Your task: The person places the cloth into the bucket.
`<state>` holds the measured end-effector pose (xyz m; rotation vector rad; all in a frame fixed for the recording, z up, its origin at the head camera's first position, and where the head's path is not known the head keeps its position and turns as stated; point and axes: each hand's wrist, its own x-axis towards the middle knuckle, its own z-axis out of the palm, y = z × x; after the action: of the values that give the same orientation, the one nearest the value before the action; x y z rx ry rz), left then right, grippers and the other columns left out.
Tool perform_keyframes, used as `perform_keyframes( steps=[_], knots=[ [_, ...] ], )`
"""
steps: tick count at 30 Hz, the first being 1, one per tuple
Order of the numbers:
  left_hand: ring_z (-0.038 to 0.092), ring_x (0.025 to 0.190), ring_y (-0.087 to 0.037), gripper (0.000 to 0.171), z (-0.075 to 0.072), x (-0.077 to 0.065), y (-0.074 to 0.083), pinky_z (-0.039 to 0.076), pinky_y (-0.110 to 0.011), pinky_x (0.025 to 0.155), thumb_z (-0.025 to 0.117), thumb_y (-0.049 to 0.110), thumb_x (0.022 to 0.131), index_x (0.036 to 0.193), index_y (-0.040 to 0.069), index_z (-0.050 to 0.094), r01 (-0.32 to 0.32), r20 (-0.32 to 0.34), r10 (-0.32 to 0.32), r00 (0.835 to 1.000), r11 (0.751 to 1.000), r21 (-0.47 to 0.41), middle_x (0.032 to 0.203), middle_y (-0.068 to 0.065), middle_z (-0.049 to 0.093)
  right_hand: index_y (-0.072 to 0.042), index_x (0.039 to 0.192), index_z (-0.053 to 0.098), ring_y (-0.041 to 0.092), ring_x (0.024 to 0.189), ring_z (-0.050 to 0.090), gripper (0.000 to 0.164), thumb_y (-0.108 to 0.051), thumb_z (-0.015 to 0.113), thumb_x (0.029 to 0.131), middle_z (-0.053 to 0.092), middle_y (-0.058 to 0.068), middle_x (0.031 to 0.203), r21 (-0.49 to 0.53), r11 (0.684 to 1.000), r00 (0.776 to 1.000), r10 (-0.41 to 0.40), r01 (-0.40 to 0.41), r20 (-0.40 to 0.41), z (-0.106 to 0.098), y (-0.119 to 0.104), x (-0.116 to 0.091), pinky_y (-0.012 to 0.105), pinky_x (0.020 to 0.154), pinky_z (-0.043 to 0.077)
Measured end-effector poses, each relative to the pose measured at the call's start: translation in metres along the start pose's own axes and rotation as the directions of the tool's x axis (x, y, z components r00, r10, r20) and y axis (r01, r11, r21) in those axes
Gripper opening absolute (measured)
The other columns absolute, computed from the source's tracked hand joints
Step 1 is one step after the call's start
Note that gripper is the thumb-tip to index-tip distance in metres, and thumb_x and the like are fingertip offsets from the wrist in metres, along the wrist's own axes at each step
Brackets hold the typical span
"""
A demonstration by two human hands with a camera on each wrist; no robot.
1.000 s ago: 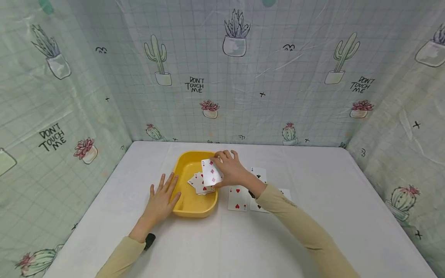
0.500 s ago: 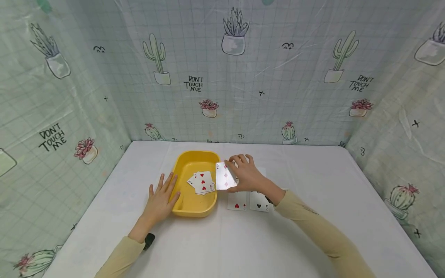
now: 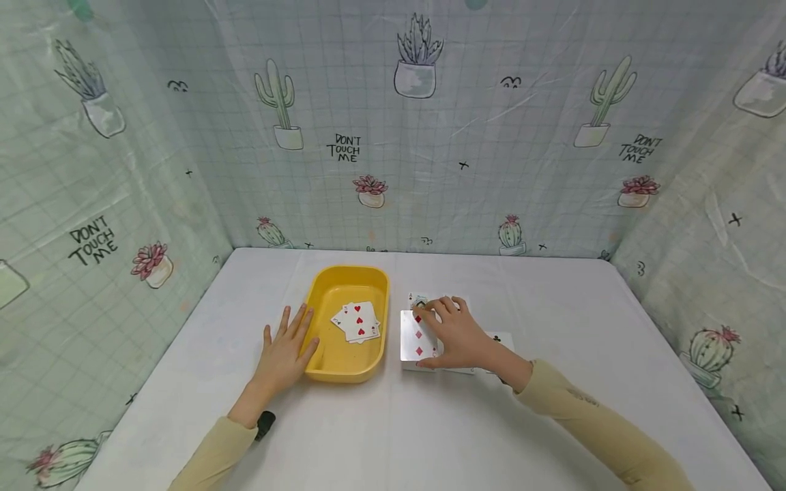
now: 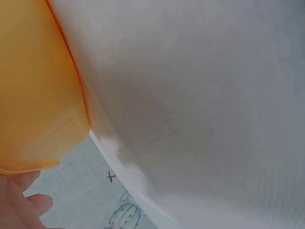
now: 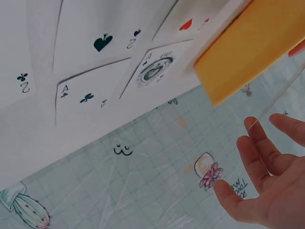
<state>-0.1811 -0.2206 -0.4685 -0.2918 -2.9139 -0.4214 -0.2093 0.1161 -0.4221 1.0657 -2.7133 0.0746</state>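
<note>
My right hand (image 3: 457, 337) pinches a diamonds playing card (image 3: 409, 341) by its edges, thumb at the near side and fingertips at the far side. In the head view the card overlaps the two of hearts (image 5: 183, 24), hiding most of it. The right wrist view shows the held card nearly edge-on. My left hand (image 3: 285, 354) rests with straight, spread fingers on the left rim of a yellow tray (image 3: 334, 368). Several face-up cards lie loosely stacked in the tray, a three of hearts (image 3: 358, 319) on top.
Rows of cards lie on the white table right of the tray. The ace of spades (image 5: 155, 69) and ace of clubs (image 5: 86, 95) are in the far row. The two of spades (image 5: 105, 43) and two of clubs (image 5: 21, 78) are nearer. A patterned cloth (image 3: 467, 198) stands behind.
My right hand has carried the diamonds card from above the tray to the right and nearer, over the table cards. The left hand has stayed on the tray's rim.
</note>
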Motion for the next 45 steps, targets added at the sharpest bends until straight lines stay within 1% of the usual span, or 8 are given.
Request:
perform_keyframes(
  steps=[4,10,13,20,27,34,39,45],
  knots=[
    [0.008,0.137,-0.037,0.06,0.001,0.0,0.0,0.01,-0.069,0.099,0.044,0.035,0.091,0.142,0.012,0.022,-0.005,-0.012,0.005,1.0,1.0,0.006,0.149,-0.009,0.02,-0.016,0.134,0.038,0.021,0.11,0.038,0.092,-0.066,0.062,0.062,0.046,0.001,0.116,-0.012,1.0,1.0,0.002,-0.002,0.012,0.005,-0.006,-0.013,0.05,0.097,0.028],
    [0.007,0.138,-0.036,0.06,0.001,0.0,0.0,0.009,-0.069,0.099,0.043,0.035,0.092,0.143,0.013,0.022,-0.001,-0.007,0.001,1.0,1.0,0.008,0.15,-0.009,0.019,-0.018,0.134,0.038,0.02,0.11,0.038,0.089,-0.066,0.061,0.063,0.045,0.0,0.116,-0.035,0.999,0.999,0.014,-0.013,0.029,0.01,-0.013,-0.028,0.05,0.097,0.028],
    [0.008,0.138,-0.037,0.06,0.002,0.001,0.0,0.01,-0.068,0.099,0.043,0.036,0.092,0.143,0.013,0.021,0.002,-0.006,-0.002,1.0,1.0,0.014,0.15,-0.008,0.019,-0.018,0.133,0.039,0.019,0.11,0.038,0.088,-0.067,0.06,0.063,0.045,-0.001,0.115,-0.05,0.999,1.0,-0.003,0.005,0.028,0.014,-0.017,-0.035,0.049,0.096,0.028],
    [0.01,0.137,-0.038,0.061,0.003,-0.001,0.0,0.01,-0.069,0.099,0.042,0.037,0.092,0.143,0.013,0.021,0.01,-0.001,-0.01,1.0,1.0,0.025,0.15,-0.008,0.018,-0.018,0.131,0.042,0.018,0.106,0.04,0.087,-0.068,0.061,0.062,0.047,-0.001,0.109,-0.028,0.998,0.998,-0.055,0.056,0.018,0.024,-0.029,-0.047,0.05,0.093,0.029],
    [0.009,0.137,-0.037,0.06,0.003,-0.001,0.0,0.009,-0.069,0.099,0.042,0.037,0.092,0.143,0.012,0.022,0.0,-0.012,0.0,1.0,1.0,0.02,0.15,-0.008,0.019,-0.017,0.132,0.04,0.018,0.106,0.04,0.089,-0.07,0.058,0.063,0.047,-0.001,0.109,-0.032,0.997,0.996,-0.075,0.076,0.039,0.032,-0.035,-0.052,0.053,0.095,0.027],
    [0.008,0.137,-0.037,0.06,0.002,0.001,0.001,0.009,-0.069,0.099,0.042,0.036,0.092,0.143,0.012,0.021,-0.003,-0.003,0.003,1.0,1.0,0.017,0.15,-0.009,0.019,-0.015,0.131,0.042,0.019,0.104,0.042,0.088,-0.072,0.054,0.065,0.049,-0.001,0.108,-0.049,0.99,0.991,-0.127,0.129,0.028,0.041,-0.036,-0.056,0.053,0.093,0.029],
    [0.008,0.137,-0.037,0.06,0.003,0.001,0.001,0.009,-0.069,0.098,0.043,0.036,0.092,0.143,0.012,0.022,-0.007,-0.006,0.007,1.0,1.0,0.009,0.15,-0.009,0.019,-0.016,0.13,0.043,0.018,0.102,0.042,0.088,-0.072,0.055,0.064,0.05,-0.002,0.105,-0.062,0.988,0.99,-0.137,0.138,0.013,0.042,-0.039,-0.059,0.053,0.092,0.03],
    [0.011,0.136,-0.038,0.06,0.004,0.0,0.001,0.012,-0.07,0.097,0.045,0.034,0.091,0.142,0.011,0.024,-0.013,-0.034,0.014,0.999,1.0,0.019,0.148,-0.01,0.022,-0.017,0.132,0.041,0.018,0.104,0.039,0.089,-0.074,0.052,0.065,0.05,-0.002,0.105,-0.052,0.992,0.991,-0.111,0.115,0.074,0.043,-0.042,-0.061,0.053,0.094,0.026]
  ],
)
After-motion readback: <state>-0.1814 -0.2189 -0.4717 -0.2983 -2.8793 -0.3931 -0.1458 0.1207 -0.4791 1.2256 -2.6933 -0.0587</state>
